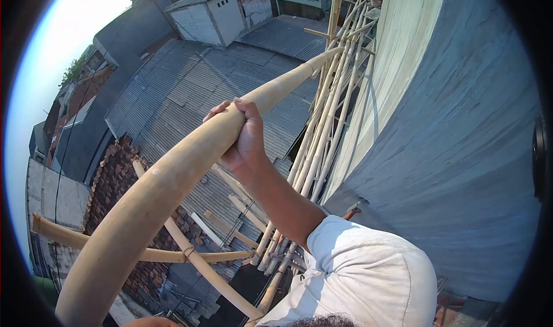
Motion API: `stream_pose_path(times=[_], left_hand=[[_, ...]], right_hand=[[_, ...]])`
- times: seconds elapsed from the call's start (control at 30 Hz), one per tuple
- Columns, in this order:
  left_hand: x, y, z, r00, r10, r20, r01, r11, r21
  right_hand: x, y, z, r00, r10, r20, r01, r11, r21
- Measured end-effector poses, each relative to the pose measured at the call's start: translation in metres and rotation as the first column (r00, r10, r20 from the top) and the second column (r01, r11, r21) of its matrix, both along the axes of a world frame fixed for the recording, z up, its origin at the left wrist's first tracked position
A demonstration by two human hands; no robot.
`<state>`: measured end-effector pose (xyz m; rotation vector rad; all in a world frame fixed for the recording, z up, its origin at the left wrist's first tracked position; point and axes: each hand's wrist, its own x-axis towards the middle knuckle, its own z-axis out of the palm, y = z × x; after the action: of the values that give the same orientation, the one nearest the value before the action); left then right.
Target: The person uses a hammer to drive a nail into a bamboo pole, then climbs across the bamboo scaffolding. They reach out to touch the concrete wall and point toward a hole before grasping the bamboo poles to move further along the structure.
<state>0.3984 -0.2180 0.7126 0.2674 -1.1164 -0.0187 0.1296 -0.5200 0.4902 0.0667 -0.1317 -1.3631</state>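
Note:
My right hand [245, 134] is wrapped round a thick, pale bamboo pole [173, 171], with the thumb over its top and fingertips showing on the far side. The pole slants from the lower left, close to me, up to the bamboo scaffold [322, 142] along the wall. My right arm reaches out from a white sleeve [368, 258]. At the bottom edge, beside the pole's near end, a strip of skin shows, which seems to be my left hand [150, 322]; its fingers are out of frame. Crossed bamboo poles [193, 255] lie beneath the held pole.
A tall grey plastered wall [438, 131] rises close on the right. Far below lie corrugated roofs [230, 67] and a broken tile roof [112, 180]. Cut bamboo ends [245, 212] jut from the scaffold. A thin dark cable [64, 148] hangs at the left.

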Motion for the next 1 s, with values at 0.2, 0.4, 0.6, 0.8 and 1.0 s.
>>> stream_pose_path(times=[0.2,0.4,0.6,0.8,1.0], left_hand=[[-0.005,-0.009,-0.004,0.990,-0.094,0.107,0.093,0.996,0.008],[-0.096,-0.140,-0.096,0.959,-0.240,0.150,0.207,0.957,0.203],[-0.122,-0.174,-0.076,0.885,-0.383,-0.264,0.458,0.821,0.342],[-0.136,-0.152,0.002,0.974,0.220,0.051,-0.225,0.960,0.168],[-0.132,-0.116,0.071,0.961,0.050,0.272,-0.029,0.996,-0.081]], right_hand=[[0.003,0.020,0.051,0.998,-0.042,0.044,0.045,0.995,-0.088],[0.020,0.064,0.104,0.993,-0.021,0.119,0.041,0.985,-0.168],[0.033,0.120,0.107,0.991,0.075,-0.112,-0.104,0.955,-0.279],[-0.055,0.089,0.042,0.059,-0.795,-0.603,-0.078,0.599,-0.797],[-0.134,-0.056,-0.038,-0.905,-0.425,-0.019,-0.074,0.201,-0.977]])
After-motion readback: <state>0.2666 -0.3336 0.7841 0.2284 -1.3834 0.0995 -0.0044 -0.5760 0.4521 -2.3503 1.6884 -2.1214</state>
